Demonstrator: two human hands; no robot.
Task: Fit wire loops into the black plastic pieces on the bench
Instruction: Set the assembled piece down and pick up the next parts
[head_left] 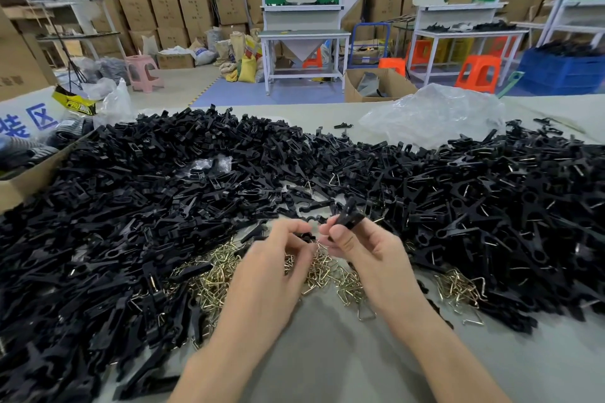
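Head view: right hand point(363, 249) pinches 1 black plastic clip piece point(350, 214) between thumb and fingers, raised just above the grey bench point(327, 353); left hand point(278, 258) curls narrow around something small and dark point(306, 236) at its fingertips, beside that piece; whether it holds a wire loop I cannot tell. Brass-coloured bent wire loops point(222, 278) lie heaped under both hands, loose black plastic pieces point(147, 190) piled all round. Step looks like mid-assembly of 1 piece; next move likely needs a loop lined up with the held piece and pressed in.
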